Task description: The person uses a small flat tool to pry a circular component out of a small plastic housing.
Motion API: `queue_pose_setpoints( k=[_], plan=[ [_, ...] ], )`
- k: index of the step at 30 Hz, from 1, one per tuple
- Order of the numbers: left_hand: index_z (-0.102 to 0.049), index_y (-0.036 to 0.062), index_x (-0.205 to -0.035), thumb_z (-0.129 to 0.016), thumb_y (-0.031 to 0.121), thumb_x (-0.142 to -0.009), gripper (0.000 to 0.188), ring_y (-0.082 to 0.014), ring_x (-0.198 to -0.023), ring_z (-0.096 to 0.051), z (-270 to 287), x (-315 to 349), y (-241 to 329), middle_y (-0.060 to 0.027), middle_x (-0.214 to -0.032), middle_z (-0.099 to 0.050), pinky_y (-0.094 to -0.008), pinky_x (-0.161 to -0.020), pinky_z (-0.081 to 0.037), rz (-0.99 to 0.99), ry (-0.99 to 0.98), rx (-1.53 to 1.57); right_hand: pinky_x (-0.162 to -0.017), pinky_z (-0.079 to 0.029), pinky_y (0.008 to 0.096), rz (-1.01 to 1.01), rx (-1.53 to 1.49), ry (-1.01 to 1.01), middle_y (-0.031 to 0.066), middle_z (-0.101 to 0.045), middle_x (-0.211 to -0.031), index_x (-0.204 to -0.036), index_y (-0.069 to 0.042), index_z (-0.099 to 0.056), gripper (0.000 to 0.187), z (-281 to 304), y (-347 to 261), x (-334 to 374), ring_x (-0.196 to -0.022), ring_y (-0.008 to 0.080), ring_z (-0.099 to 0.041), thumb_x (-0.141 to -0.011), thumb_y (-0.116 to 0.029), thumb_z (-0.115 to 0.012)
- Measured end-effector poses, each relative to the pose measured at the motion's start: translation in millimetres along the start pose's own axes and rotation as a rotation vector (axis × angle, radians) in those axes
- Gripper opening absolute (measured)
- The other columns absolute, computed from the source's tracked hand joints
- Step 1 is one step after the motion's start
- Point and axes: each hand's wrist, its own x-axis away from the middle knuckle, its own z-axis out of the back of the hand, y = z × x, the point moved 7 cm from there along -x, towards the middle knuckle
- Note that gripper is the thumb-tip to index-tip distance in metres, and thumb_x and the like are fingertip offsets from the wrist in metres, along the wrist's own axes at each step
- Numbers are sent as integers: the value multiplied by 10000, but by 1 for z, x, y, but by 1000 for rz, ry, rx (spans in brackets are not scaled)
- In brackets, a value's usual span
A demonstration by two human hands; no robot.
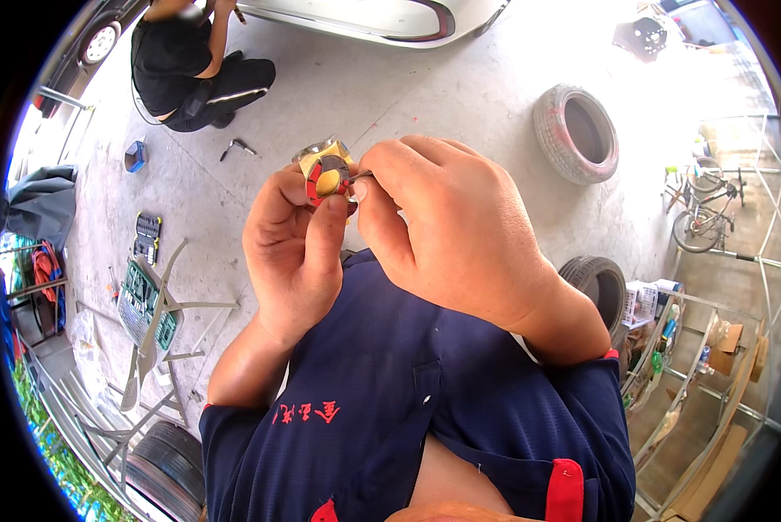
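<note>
Up in front of my chest, my left hand (290,248) pinches a small round object (328,181) between thumb and fingers. It is red and dark with a yellow oval in its middle, and a yellow and silvery part shows behind it. I cannot make out its kind. From the right, my right hand (451,222) is closed, thumb and forefinger pinched at the object's edge. A thin dark piece (361,175) shows between those fingertips; what it is cannot be made out.
A person in black (181,65) crouches at the upper left beside a white car (364,19). Tyres stand at right, one pale with dust (543,130). At left lie an open green tool case (138,304), a black socket set (147,237) and a folding frame (151,335). Metal shelving (699,374) stands lower right.
</note>
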Motion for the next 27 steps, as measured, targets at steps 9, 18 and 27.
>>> queue_pose_setpoints(
  k=[9, 18, 27],
  plan=[
    [-559, -2, -1102, -548, -79, -1070, 84, -91, -1080, -616, -2, 1, 3, -74, -1202, -660, -254, -971, -490, 22, -2, -17, -629, -519, 455, -13, 15, -35, 134, -650, -761, -920, -22, -669, 60, -2, 0, 0, -685, 356, -650, -937, -77, -688],
    [-552, 6, -1080, -548, -89, -1065, 96, -85, -1059, -605, -2, 2, 4, -68, -1171, -654, -254, -958, -486, 9, -9, -14, -633, -523, 458, -13, 37, -57, 131, -653, -765, -913, -25, -666, 67, -4, -4, 0, -699, 356, -656, -929, -83, -695],
    [-581, 10, -1041, -621, -87, -1018, 108, -127, -1009, -623, 3, 6, 5, -80, -1112, -672, -281, -950, -482, -46, 32, -308, -612, -517, 445, -31, 0, -33, 122, -648, -752, -878, -30, -658, 111, -6, 1, 2, -676, 348, -648, -925, -110, -718]
  ],
)
